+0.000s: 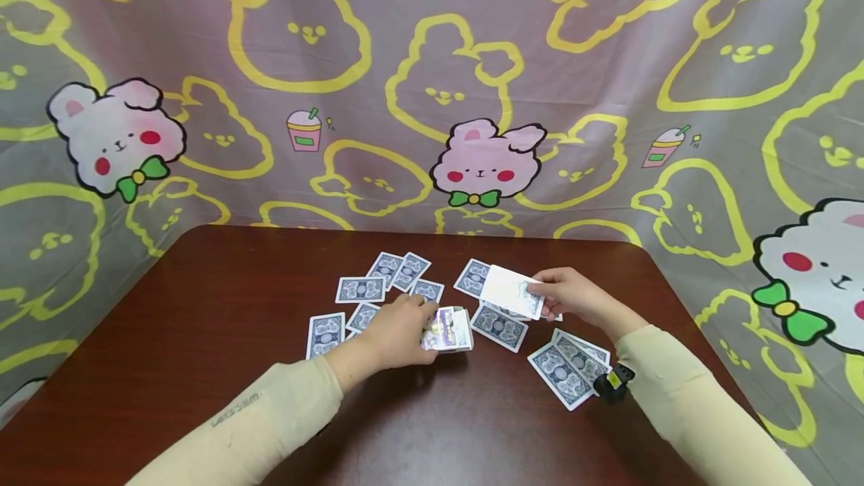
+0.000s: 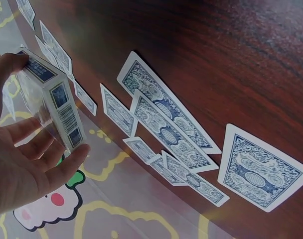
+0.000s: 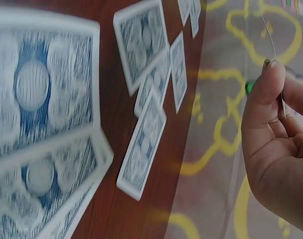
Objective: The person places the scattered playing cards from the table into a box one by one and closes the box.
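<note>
My left hand (image 1: 398, 330) grips a playing-card box (image 1: 448, 330) above the table, thumb on one side and fingers on the other. In the left wrist view, the box (image 2: 64, 114) shows a barcode on its narrow end. My right hand (image 1: 567, 292) pinches a playing card (image 1: 505, 289) by its edge, held over other cards. From the right wrist, that card (image 3: 267, 30) appears nearly edge-on between thumb and fingers. Beneath the right hand lies a blue-backed card (image 1: 499, 326), partly overlapped by others.
Several blue-backed cards (image 1: 361, 289) lie scattered left of the box, some overlapping. More cards (image 1: 560, 373) are fanned by the right forearm. The dark brown table (image 1: 223, 306) meets a cartoon-patterned cloth (image 1: 378, 111) at the back and sides.
</note>
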`<move>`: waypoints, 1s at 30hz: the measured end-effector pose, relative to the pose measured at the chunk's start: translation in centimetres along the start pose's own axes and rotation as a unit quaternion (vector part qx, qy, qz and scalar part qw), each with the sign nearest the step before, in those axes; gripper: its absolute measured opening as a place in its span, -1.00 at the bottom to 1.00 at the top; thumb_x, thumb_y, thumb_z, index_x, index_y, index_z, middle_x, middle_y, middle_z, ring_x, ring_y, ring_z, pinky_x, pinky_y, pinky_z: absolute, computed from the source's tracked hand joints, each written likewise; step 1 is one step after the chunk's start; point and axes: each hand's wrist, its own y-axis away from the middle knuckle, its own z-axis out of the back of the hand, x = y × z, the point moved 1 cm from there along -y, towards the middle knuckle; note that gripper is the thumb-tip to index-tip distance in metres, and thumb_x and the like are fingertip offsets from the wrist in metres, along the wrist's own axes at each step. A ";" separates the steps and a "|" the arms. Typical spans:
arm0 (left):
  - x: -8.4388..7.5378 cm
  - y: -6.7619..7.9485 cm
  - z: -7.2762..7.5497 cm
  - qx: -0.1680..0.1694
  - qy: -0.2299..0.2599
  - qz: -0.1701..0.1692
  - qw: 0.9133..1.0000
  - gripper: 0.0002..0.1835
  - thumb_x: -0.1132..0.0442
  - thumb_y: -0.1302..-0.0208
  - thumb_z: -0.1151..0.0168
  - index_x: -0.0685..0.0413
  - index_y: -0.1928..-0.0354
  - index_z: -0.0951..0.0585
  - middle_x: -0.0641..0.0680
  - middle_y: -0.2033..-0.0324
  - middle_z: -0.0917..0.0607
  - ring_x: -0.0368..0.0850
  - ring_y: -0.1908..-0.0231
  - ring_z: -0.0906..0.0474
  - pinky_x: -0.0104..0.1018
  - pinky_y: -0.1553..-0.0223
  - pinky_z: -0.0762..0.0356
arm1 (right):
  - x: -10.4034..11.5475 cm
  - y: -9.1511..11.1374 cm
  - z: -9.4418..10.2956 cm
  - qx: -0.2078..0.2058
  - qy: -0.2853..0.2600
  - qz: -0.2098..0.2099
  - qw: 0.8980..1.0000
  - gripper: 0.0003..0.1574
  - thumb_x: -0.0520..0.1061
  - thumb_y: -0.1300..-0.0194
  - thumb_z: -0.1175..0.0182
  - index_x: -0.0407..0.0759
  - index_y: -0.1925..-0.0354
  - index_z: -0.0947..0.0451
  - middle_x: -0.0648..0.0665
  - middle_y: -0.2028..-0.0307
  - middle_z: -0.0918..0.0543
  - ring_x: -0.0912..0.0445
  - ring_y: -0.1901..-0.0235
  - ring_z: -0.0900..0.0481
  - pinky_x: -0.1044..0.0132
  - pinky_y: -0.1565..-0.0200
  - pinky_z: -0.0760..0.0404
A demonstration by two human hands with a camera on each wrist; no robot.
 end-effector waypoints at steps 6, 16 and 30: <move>0.3 -0.1 -0.2 -0.002 0.000 0.003 1.000 -0.30 -0.04 0.23 -0.41 0.20 0.00 -0.55 0.06 0.32 -0.61 -0.01 0.27 -0.52 -0.17 0.33 -0.54 | 1.0 -0.1 -2.3 0.013 0.018 0.025 0.999 -0.64 -0.19 -0.31 -0.07 -0.50 0.09 -0.45 0.02 0.68 -0.49 0.23 0.68 -0.47 0.36 0.55 -0.54; 0.1 -0.1 -0.1 -0.001 -0.007 0.005 1.000 -0.33 -0.06 0.21 -0.39 0.19 0.03 -0.54 0.07 0.31 -0.61 -0.03 0.28 -0.51 -0.20 0.32 -0.54 | 1.1 -0.5 -4.2 0.010 0.074 0.033 0.997 -0.75 -0.21 -0.28 -0.11 -0.44 0.21 -0.51 0.03 0.71 -0.45 0.23 0.75 -0.45 0.21 0.56 -0.60; 0.1 0.0 -0.1 -0.016 -0.027 0.009 0.999 -0.36 -0.10 0.20 -0.36 0.17 0.07 -0.55 0.05 0.32 -0.61 -0.05 0.29 -0.55 -0.20 0.41 -0.54 | 1.0 -0.4 -4.6 0.045 0.127 0.043 0.990 -0.79 -0.22 -0.23 -0.14 -0.41 0.27 -0.53 0.04 0.73 -0.46 0.23 0.77 -0.43 0.13 0.60 -0.58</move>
